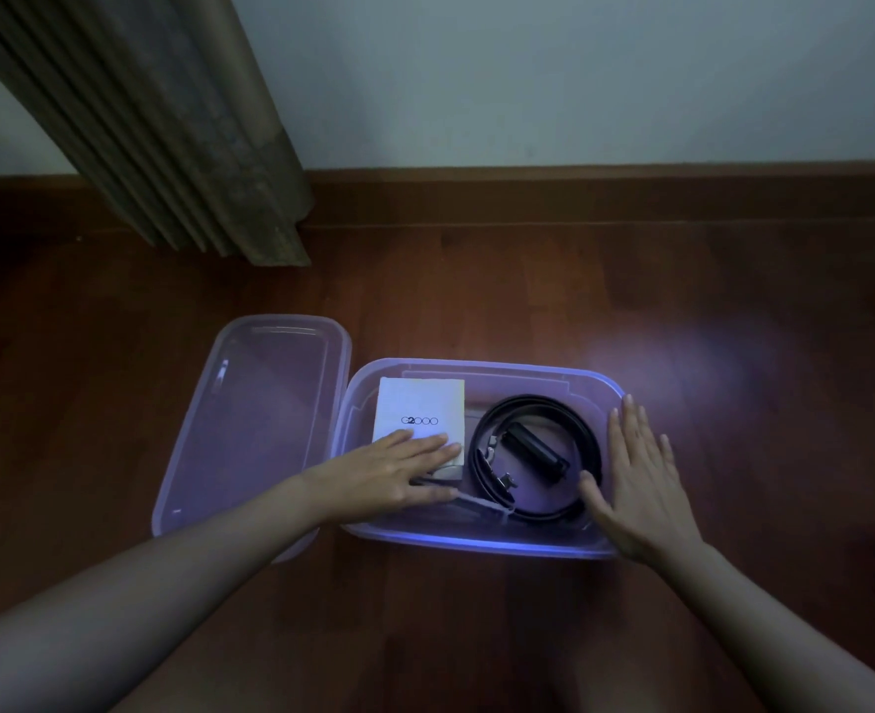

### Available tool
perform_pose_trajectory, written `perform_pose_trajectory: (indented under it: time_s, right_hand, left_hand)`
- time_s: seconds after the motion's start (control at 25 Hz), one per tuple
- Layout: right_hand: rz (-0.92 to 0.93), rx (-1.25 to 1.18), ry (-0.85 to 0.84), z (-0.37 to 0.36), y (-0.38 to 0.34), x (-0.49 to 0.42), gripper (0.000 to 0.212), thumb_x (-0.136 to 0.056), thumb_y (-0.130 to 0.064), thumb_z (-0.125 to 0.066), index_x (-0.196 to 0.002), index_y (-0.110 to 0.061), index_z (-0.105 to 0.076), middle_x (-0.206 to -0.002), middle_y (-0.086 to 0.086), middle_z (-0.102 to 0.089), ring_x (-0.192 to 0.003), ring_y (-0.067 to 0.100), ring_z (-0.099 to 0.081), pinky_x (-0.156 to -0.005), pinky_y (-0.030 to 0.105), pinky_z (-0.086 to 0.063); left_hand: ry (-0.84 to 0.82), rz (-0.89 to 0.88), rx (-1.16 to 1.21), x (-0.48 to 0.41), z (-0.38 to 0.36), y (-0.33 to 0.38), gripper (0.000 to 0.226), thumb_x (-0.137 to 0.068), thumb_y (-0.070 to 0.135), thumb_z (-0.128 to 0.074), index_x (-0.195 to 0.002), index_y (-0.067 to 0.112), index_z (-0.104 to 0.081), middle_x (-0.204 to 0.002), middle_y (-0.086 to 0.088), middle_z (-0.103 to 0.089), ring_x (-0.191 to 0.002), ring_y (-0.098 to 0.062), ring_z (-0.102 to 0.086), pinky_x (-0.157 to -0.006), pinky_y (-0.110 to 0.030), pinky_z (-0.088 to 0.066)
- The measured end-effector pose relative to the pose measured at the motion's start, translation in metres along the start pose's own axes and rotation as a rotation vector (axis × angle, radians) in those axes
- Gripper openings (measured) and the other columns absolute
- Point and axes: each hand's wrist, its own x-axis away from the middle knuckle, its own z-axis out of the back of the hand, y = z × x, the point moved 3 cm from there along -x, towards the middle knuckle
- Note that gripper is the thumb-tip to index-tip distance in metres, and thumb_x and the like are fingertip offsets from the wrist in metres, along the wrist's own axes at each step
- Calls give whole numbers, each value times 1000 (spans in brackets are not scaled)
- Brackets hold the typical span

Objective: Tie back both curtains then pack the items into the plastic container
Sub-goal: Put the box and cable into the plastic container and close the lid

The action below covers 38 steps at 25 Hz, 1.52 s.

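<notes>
A clear plastic container (481, 370) stands open on the wooden floor. Inside on the left lies a white box (420, 409) printed with a logo. To its right a black belt (587, 445) lies coiled around a small black object (533, 447). My left hand (399, 468) lies flat with straight fingers over the near end of the white box. My right hand (641, 481) is spread flat over the container's right rim, thumb inside near the belt. A gathered brown curtain (193, 146) hangs at the back left.
The container's clear lid (250, 419) lies upside down on the floor just left of the container. A wooden skirting board (579, 193) runs along the pale wall behind. My knees fill the bottom of the view.
</notes>
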Motion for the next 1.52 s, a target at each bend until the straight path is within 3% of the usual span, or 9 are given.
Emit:
perform_pose_trajectory:
  time_s: [0.16, 0.24, 0.4, 0.56, 0.68, 0.8, 0.96, 1.2, 1.52]
  right_hand:
    - [-11, 33, 3, -1, 2, 1, 94, -74, -63, -4, -148, -6, -1, -152, 6, 18, -140, 15, 17, -114, 34, 8]
    - [-2, 81, 84, 2, 1, 2, 95, -79, -67, -7, -147, -1, -13, -156, 12, -1, -143, 20, 2, -115, 36, 4]
    - [102, 8, 177, 30, -39, -12, 80, -86, -57, -23, -142, 0, -32, -152, 17, -27, -142, 30, -24, -115, 40, -10]
    - [448, -102, 175, 54, -149, -34, 73, -88, -50, -29, -140, 0, -36, -149, 17, -34, -140, 31, -30, -116, 38, -15]
    - [658, -94, 66, 27, -242, -32, 73, -86, -50, -33, -135, 3, -42, -142, 22, -44, -133, 36, -40, -107, 50, -32]
    - [775, -23, -84, -17, -306, -21, 72, -89, -45, -43, -139, 5, -34, -147, 24, -33, -137, 37, -33, -110, 49, -27]
    - [675, 83, -358, -70, -337, -5, 81, -95, -48, -37, -147, 1, -1, -157, 17, 4, -146, 30, 4, -117, 41, -1]
    - [562, 142, -534, -103, -343, 5, 80, -96, -52, -26, -146, -4, 13, -156, 13, 20, -143, 29, 18, -116, 45, 6]
    - [635, 18, -516, -100, -342, 7, 75, -98, -43, -32, -147, -3, 10, -156, 15, 18, -143, 32, 17, -115, 45, 8]
  left_hand:
    - [-25, 65, 16, 1, 3, 0, 74, -74, 29, -77, -137, 21, -40, -141, -5, -50, -128, -21, -49, -99, -40, -44]
    - [63, 176, 73, 5, 13, -8, 69, -81, 47, -63, -139, 19, -37, -144, -2, -46, -131, -15, -46, -103, -38, -41]
    - [241, 668, 486, 46, 29, -44, 72, -90, 64, -30, -142, 15, -36, -146, -2, -40, -134, -10, -34, -110, -26, -28]
    - [371, 1139, 514, 107, 15, -72, 58, -94, 39, -49, -140, 6, -40, -144, -12, -44, -133, -25, -39, -109, -32, -28]
    - [241, 1411, 482, 157, -6, -81, 57, -93, 23, -56, -140, -2, -36, -142, -22, -43, -130, -37, -41, -108, -41, -31]
    - [30, 1554, 432, 196, -25, -74, 62, -94, 24, -52, -139, -11, -29, -144, -31, -35, -132, -43, -36, -111, -44, -24]
    - [-189, 1642, 410, 217, -44, -59, 65, -97, 35, -41, -142, -9, -24, -145, -26, -35, -131, -38, -36, -110, -39, -22]
    - [-29, 1715, 349, 215, -54, -59, 42, -94, 25, -52, -119, -9, -51, -117, -29, -55, -109, -41, -50, -98, -44, -35]
    - [151, 1967, 576, 228, -52, -61, 36, -96, 28, -47, -117, 0, -42, -122, -26, -52, -118, -42, -47, -94, -45, -39]
